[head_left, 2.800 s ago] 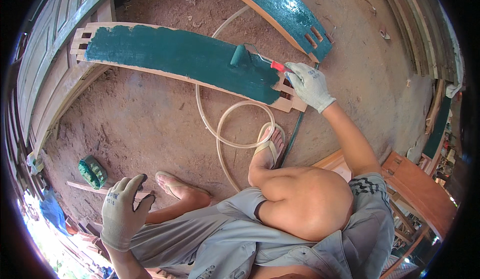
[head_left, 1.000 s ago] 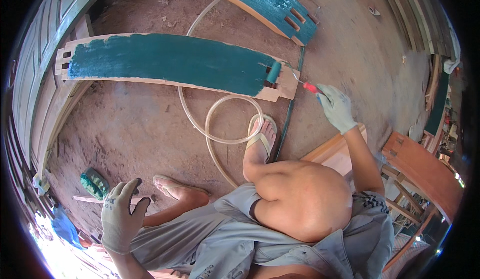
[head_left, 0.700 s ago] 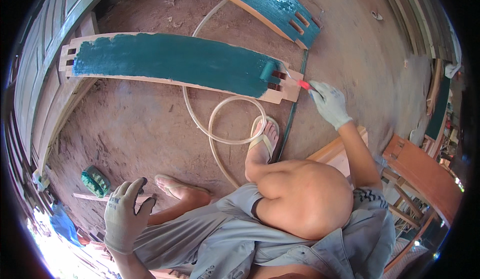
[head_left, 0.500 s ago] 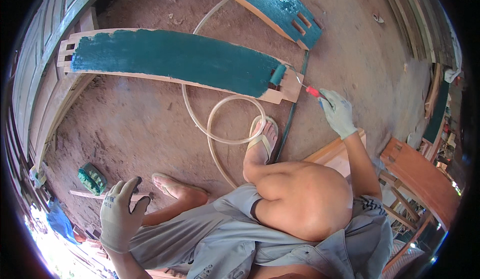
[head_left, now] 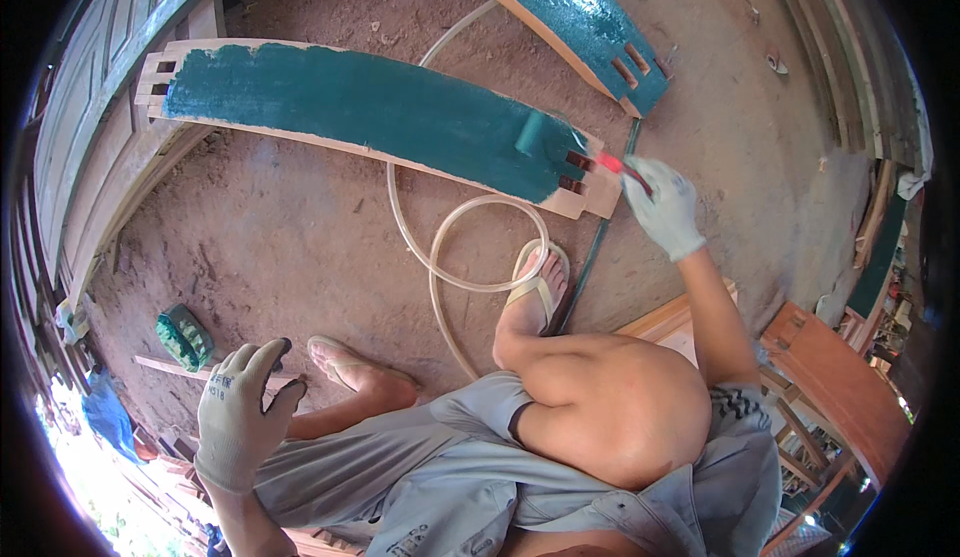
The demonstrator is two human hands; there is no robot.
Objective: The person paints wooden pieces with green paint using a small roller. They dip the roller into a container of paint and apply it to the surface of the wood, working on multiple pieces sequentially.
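Observation:
In a pale work glove, my right hand (head_left: 660,205) is closed round the red and black handle of a paint roller (head_left: 530,133). Its teal sleeve rests on the wet teal paint near the right end of a long wooden board (head_left: 350,102). Paint covers most of that board's face, leaving bare wood along its edges and at both slotted ends. My gloved left hand (head_left: 243,412) hangs at the lower left, fingers apart, holding nothing. Near it on the ground lies a green patterned bundle (head_left: 184,338).
Another teal-painted board (head_left: 570,17) lies at the top, glossy. A clear hose (head_left: 440,257) loops on the dirt floor beside my sandalled foot (head_left: 538,282). Panelled doors (head_left: 95,87) lean at the left; stacked planks (head_left: 835,47) stand at the right. A reddish-brown board (head_left: 840,382) is at the lower right.
My right hand has pushed the roller leftward and slightly up along the board, away from its slotted right end. The left hand stays open, almost unmoved. The whole view has shifted slightly.

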